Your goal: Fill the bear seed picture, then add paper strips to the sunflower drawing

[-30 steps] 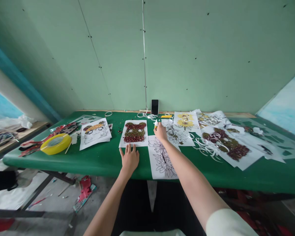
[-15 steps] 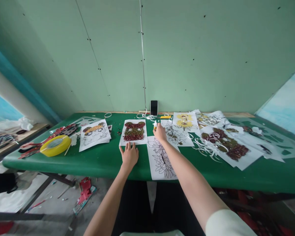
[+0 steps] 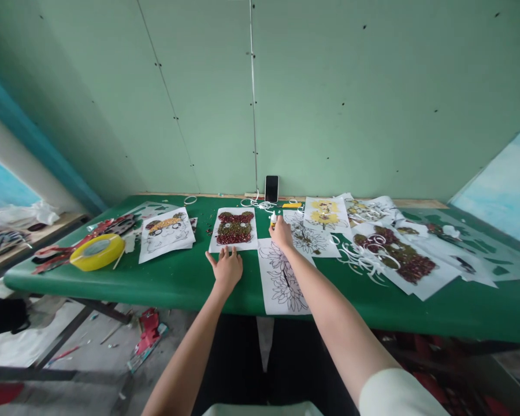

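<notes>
My left hand lies flat with fingers spread, its fingertips on the lower edge of a white sheet. That sheet carries a bear picture made of dark red and green bits like beans or seeds. To its right, my right hand is closed around a small glue bottle with a white cap and yellow label, held upright. Below that hand lies a sheet with a flower line drawing. A second flower drawing, partly covered with bits, sits just beyond.
A yellow tape roll and a half-filled bear drawing lie left. A phone leans on the wall near a yellow cutter. White paper strips and a finished bear sheet are on the right.
My left hand and the bear picture sheet have shifted slightly left. My right hand stays closed on the glue bottle, more of which now shows. The camera view has moved a little.
</notes>
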`<state>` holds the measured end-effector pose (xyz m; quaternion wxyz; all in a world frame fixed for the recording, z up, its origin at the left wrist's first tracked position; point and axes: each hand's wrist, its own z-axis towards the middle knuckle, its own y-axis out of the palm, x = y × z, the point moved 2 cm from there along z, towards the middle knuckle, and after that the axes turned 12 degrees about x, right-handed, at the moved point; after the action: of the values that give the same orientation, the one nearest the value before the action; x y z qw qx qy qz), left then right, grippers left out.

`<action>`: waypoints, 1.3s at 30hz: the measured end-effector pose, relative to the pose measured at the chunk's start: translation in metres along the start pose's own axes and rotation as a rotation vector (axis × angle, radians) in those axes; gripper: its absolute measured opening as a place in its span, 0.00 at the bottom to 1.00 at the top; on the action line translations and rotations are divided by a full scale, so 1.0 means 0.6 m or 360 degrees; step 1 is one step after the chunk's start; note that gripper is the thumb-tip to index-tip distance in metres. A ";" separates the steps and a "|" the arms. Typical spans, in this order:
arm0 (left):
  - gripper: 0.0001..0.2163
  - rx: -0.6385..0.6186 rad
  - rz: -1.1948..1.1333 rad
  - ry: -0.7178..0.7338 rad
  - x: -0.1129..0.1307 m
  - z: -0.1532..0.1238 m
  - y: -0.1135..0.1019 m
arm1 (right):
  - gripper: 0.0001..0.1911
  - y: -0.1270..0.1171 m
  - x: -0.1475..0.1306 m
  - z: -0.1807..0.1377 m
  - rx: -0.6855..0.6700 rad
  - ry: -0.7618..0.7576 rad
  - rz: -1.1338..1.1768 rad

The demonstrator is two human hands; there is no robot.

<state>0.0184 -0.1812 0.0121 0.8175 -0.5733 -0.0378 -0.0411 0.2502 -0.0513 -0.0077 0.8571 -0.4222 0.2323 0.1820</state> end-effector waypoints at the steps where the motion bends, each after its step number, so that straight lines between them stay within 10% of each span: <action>1: 0.28 0.0001 -0.0001 -0.0008 0.000 0.002 0.000 | 0.11 0.000 0.000 0.000 0.0001 -0.0005 0.0000; 39: 0.29 0.0027 -0.0088 -0.0197 -0.073 0.130 0.032 | 0.11 0.008 0.007 0.001 0.0012 -0.0025 -0.0028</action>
<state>-0.0243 -0.1001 0.0161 0.8170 -0.5664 -0.1045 -0.0280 0.2515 -0.0478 -0.0128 0.8621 -0.4196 0.2225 0.1768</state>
